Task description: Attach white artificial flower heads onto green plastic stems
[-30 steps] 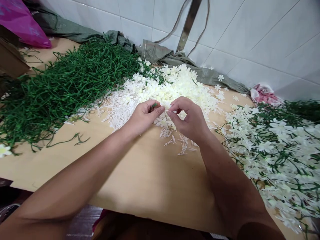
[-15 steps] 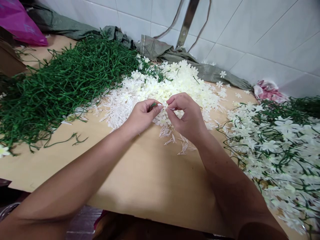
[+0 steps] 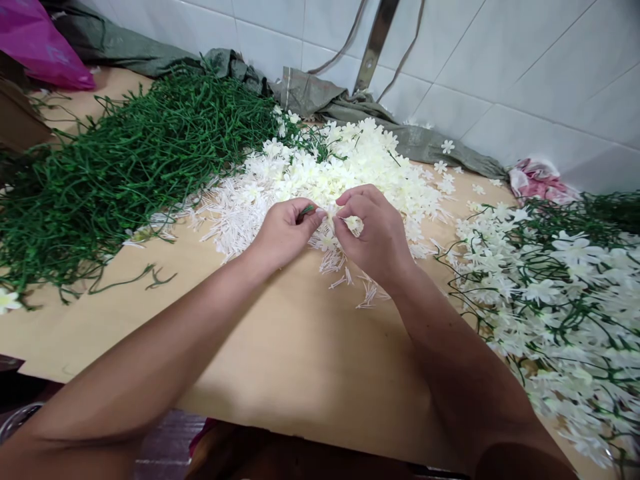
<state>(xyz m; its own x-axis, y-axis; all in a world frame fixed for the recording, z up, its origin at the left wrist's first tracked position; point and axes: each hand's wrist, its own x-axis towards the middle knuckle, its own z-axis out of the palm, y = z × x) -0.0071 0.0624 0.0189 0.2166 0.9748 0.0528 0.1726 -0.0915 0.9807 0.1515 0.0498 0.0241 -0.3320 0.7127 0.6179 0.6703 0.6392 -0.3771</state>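
My left hand (image 3: 290, 230) is closed in a pinch on a green plastic stem (image 3: 307, 211), of which only a short piece shows between thumb and forefinger. Close to its right, my right hand (image 3: 373, 230) has thumb and forefinger brought together; whatever lies between those fingertips is too small to make out. Both hands hover at the near edge of a heap of pale artificial flower heads (image 3: 360, 157). Thin white sticks (image 3: 230, 217) lie in a loose pile left of the hands, and a few more are scattered below them.
Green plastic stems (image 3: 165, 140) form a big heap at the left. On the right lie white flowers on stems (image 3: 560, 300). Grey-green cloth (image 3: 425, 143) runs along the tiled wall. A pink bag (image 3: 47, 47) sits at the far left, on the cardboard-covered table (image 3: 300, 347).
The fingertips of my right hand have drawn slightly away from my left hand. The white tip seen at the right fingers before no longer shows clearly. My left hand has barely moved.
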